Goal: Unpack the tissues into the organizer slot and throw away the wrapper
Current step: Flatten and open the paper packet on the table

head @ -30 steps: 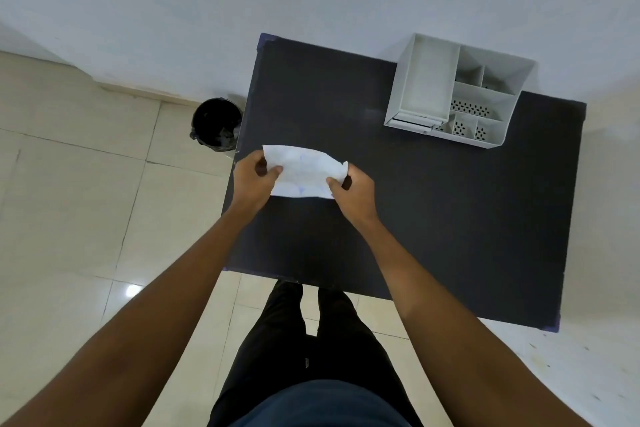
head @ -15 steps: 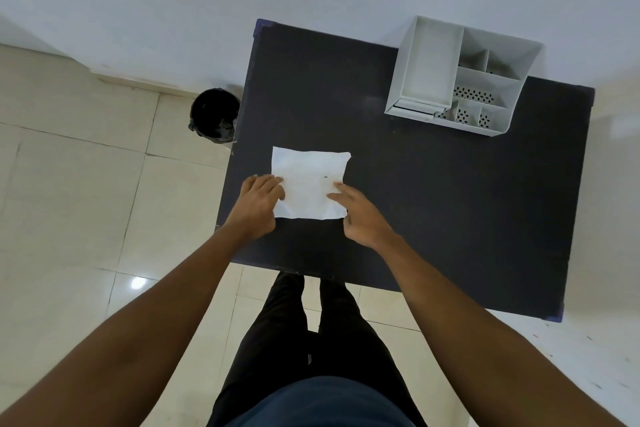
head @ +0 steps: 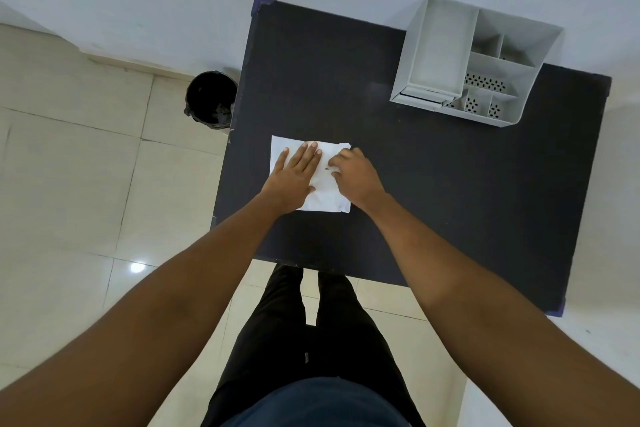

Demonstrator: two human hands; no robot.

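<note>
A flat white tissue pack [head: 325, 200] lies on the dark table [head: 450, 204] near its left edge. My left hand [head: 294, 173] rests flat on the pack's left half, fingers straight and slightly apart. My right hand [head: 355, 174] sits on the pack's right half with its fingers curled in, pinching at the wrapper near a small dark mark. The white organizer [head: 512, 120] stands at the table's far right corner. Its wide left slot [head: 438, 48] holds nothing that I can see.
A black bin [head: 211, 99] with a dark liner stands on the tiled floor just left of the table's far end. A white wall runs behind the table. My legs stand at the table's near edge.
The pack went from held up in both hands to lying flat on the table. My left hand has slid onto it palm down, and my right hand's fingers have curled onto its right half.
</note>
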